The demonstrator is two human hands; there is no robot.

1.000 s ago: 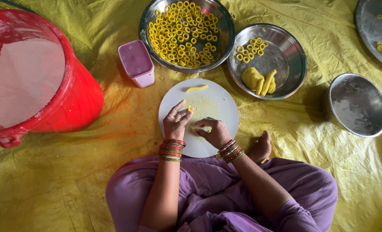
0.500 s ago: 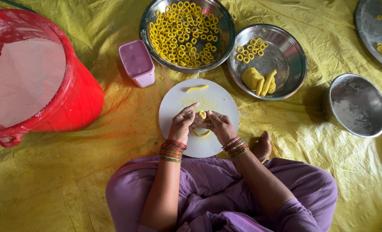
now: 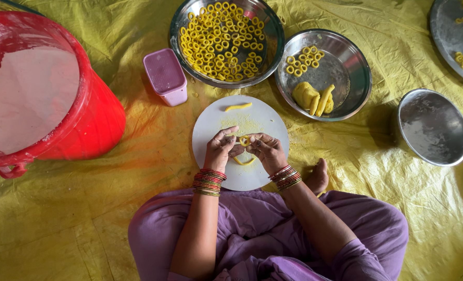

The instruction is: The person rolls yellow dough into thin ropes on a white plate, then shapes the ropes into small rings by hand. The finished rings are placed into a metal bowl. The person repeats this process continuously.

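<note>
Both hands now meet above the white board (image 3: 216, 122): left hand (image 3: 220, 150) and right hand (image 3: 267, 151) fingertips pinch a yellow dough ring (image 3: 245, 140) closed; ring nearly formed.

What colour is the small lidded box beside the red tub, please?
The box is pink-purple, in the head view.

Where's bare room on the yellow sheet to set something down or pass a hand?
Free: sheet between red bucket and the knee; the stretch between the lump bowl and empty steel bowl.
Crowded: the gap between pink box, ring-filled bowl and white board, where left hand and right hand pinch a dough ring.
</note>
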